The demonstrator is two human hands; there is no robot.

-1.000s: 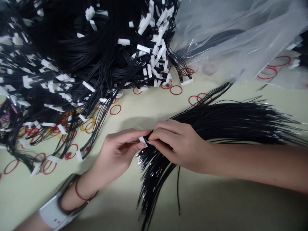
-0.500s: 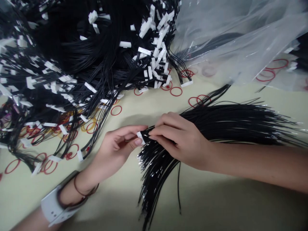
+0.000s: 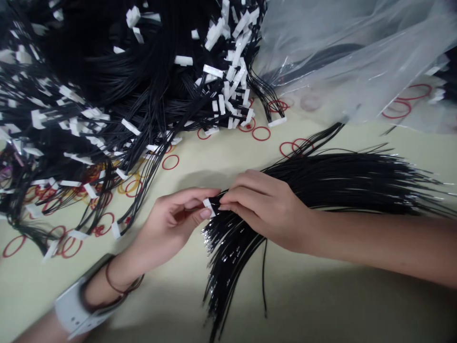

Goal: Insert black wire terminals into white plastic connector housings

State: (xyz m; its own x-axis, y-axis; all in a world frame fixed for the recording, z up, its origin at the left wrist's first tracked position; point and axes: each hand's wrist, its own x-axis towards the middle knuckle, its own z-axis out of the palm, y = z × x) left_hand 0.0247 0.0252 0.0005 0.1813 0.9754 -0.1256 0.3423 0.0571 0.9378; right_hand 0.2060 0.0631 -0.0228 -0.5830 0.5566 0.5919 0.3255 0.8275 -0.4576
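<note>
My left hand (image 3: 167, 224) pinches a small white plastic connector (image 3: 209, 207) between thumb and fingertips. The connector sits on the end of black wires from a loose bundle (image 3: 339, 183) fanned out to the right. My right hand (image 3: 267, 209) closes on that bundle right beside the connector, so the two hands almost touch. Bare, shiny wire ends splay downward below my hands. A large heap of black wires with white connectors (image 3: 107, 81) lies up and to the left, apart from both hands.
A clear plastic bag (image 3: 350, 62) lies at the top right. Red rubber bands (image 3: 260, 134) are scattered over the pale table (image 3: 303, 295), with some yellow bands near the heap. A white band (image 3: 76, 305) and a thin dark bracelet circle my left wrist.
Both hands have shifted only slightly, staying on the connector and the bundle. The left hand still pinches the connector, and the right hand still holds the wires.
</note>
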